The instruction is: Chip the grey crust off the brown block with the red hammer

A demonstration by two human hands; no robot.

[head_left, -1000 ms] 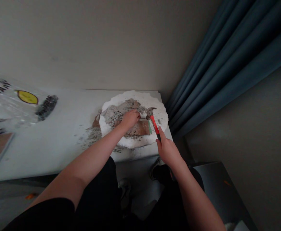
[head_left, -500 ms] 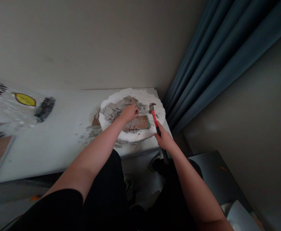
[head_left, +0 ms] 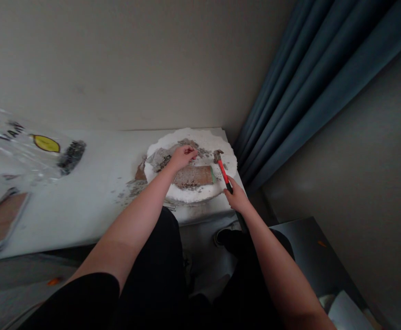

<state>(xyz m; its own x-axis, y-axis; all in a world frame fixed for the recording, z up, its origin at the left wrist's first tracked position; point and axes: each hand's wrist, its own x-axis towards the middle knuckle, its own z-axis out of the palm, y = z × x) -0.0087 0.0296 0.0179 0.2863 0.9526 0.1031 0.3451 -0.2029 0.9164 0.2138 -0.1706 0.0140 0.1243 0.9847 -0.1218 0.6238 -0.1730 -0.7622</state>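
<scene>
A small red-handled hammer [head_left: 222,167] is gripped low on its handle by the right hand [head_left: 236,200], head over the white foam pad [head_left: 217,142]. Grey rubble [head_left: 159,158] beside the brick slab [head_left: 195,175] is pinched by the left hand [head_left: 181,156]. Fingertips are best kept clear of the hammer head; light taps are advised.
</scene>
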